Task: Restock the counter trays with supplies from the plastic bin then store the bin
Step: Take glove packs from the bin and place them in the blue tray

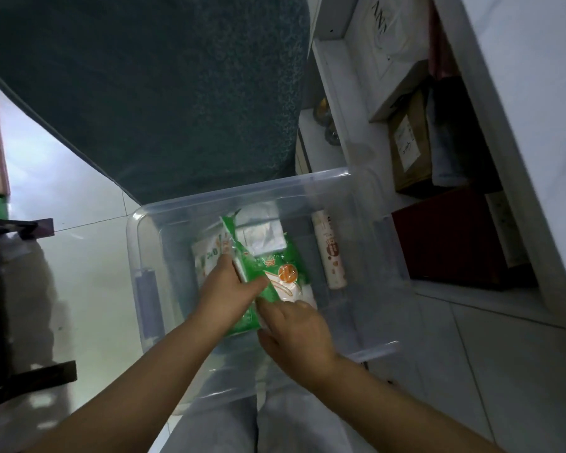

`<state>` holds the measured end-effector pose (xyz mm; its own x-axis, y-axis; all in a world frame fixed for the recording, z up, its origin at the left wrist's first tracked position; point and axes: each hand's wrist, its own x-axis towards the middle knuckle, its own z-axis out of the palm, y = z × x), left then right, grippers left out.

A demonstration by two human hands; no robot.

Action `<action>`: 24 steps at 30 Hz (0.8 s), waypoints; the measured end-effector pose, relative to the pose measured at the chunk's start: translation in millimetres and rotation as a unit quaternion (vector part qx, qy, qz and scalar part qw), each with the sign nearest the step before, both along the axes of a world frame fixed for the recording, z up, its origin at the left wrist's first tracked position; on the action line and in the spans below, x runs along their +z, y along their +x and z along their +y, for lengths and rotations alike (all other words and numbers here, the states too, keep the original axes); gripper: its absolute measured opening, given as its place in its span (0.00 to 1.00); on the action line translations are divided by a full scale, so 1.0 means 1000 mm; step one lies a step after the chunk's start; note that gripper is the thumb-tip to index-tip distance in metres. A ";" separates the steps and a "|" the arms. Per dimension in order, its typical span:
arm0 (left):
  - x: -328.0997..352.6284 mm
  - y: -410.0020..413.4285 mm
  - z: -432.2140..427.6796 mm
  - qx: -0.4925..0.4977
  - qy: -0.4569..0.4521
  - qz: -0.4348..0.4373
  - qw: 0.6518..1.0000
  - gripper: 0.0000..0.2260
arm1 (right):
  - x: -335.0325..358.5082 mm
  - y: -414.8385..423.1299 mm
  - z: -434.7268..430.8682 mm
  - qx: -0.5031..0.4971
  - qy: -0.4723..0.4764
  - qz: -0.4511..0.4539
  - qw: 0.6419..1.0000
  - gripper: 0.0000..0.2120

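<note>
My left grip (232,289) is clamped round the middle of a slim green plastic packet (247,263). Its long axis runs away from me, the crimped end pointing up toward the far wall, while my right grip (294,328) meets its near end; I cannot tell whether those fingers close. The packet sits inside the clear plastic bin (242,194), where a white cylindrical bottle (329,253) lies lengthwise along the right wall.
</note>
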<state>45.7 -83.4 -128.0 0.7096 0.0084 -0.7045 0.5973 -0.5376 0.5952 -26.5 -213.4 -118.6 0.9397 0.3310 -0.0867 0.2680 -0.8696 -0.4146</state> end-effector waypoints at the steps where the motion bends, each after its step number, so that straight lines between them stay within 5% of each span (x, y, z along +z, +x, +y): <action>1: 0.001 -0.001 0.005 -0.005 0.038 -0.017 0.999 0.17 | 0.000 -0.001 0.002 0.026 0.015 0.001 1.000 0.21; 4: 0.003 -0.003 0.023 0.005 0.088 -0.070 0.994 0.16 | -0.009 0.001 0.002 0.064 0.066 0.051 0.994 0.17; 6: 0.004 0.000 0.037 0.008 0.098 -0.097 0.990 0.17 | -0.027 0.006 -0.005 -0.059 0.105 0.123 0.985 0.14; 8: 0.003 0.006 0.051 0.022 0.090 -0.111 0.989 0.17 | -0.058 0.016 -0.018 -0.205 0.080 0.228 0.948 0.13; 12: -0.001 0.017 0.070 0.054 0.053 -0.148 0.986 0.14 | -0.116 0.033 -0.039 -0.307 0.030 0.395 0.865 0.16; 17: -0.011 0.025 0.083 0.058 0.051 -0.174 0.982 0.13 | -0.157 0.037 -0.026 -0.399 0.116 0.447 0.792 0.17; 21: -0.013 0.024 0.086 0.044 0.052 -0.176 0.982 0.13 | -0.168 0.033 -0.018 -0.444 0.141 0.448 0.764 0.19; 24: -0.009 0.024 0.088 0.055 0.041 -0.172 0.983 0.13 | -0.157 0.029 -0.020 -0.464 0.174 0.438 0.750 0.11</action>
<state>69.2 4.8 -137.0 0.8972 0.1451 -0.4171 0.4256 -0.5363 0.7289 2.5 -233.6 -276.0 0.4123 -0.2835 -0.8658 -0.8934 -0.3117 -0.3234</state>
